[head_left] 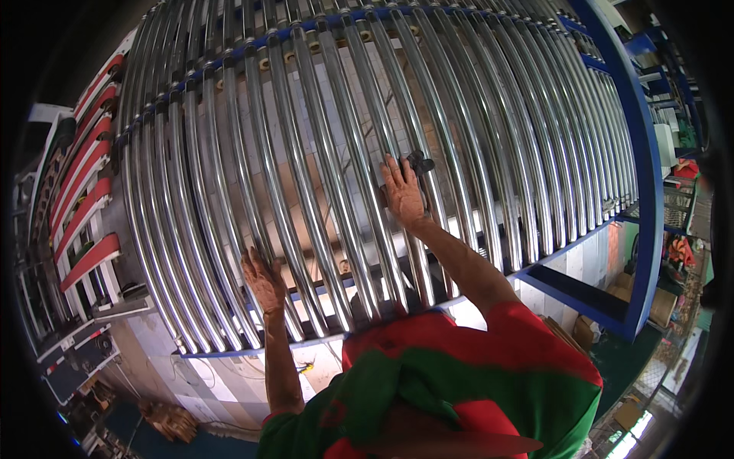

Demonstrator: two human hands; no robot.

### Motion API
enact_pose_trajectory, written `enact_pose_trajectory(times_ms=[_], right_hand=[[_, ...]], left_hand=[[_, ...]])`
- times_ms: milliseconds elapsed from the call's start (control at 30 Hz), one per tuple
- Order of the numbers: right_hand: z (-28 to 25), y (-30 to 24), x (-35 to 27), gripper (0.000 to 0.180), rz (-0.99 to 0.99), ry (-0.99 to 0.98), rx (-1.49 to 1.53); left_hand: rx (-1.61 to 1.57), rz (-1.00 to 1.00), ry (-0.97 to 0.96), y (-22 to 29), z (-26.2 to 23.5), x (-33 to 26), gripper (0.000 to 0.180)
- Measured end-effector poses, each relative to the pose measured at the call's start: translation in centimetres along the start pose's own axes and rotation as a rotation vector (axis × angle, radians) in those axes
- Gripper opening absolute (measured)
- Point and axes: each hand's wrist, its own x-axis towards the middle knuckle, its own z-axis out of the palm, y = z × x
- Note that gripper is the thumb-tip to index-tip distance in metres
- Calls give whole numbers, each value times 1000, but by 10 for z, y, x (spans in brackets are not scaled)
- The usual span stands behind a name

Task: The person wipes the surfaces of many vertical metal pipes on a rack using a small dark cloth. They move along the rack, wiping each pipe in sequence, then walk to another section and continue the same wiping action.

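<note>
Reaching over a bed of shiny metal rollers (375,111), which fills most of the view from 9 o'clock round to 3 o'clock, two bare forearms (466,260) are seen extended from the 6 o'clock side. The left hand (264,281) is placed toward 8 o'clock, low over the near part of the rollers, its fingers held out loosely and pointed toward 11 o'clock; nothing is seen to be gripped by it. The right hand (404,190) is laid out flat over the rollers, just off centre toward 1 o'clock, with its fingers straightened and nothing seen in its grasp. Just beside its fingertips, on their 3 o'clock side, a small dark object (421,162) can be made out; whether it is touched cannot be told. The rollers are crossed toward 11 o'clock by a blue rail (287,34), and at 3 o'clock they are bordered by a thick blue beam (646,191). A red and green shirt (489,382) is shown at 5 o'clock. At 9 o'clock, beside the rollers, red-topped strips (92,260) are ranged in a row.
</note>
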Motion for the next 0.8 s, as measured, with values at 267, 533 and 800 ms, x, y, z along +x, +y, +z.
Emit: enact_pose_trajectory(times_ms=[267, 533, 800], right_hand=[[29, 51, 208, 58, -126, 19, -116], [70, 126, 469, 57, -205, 192, -139], [92, 140, 549, 63, -68, 346, -141]], left_hand=[[202, 26, 182, -50, 41, 150, 72], [305, -123, -34, -70, 52, 183, 76], [336, 46, -24, -60, 42, 190, 82]])
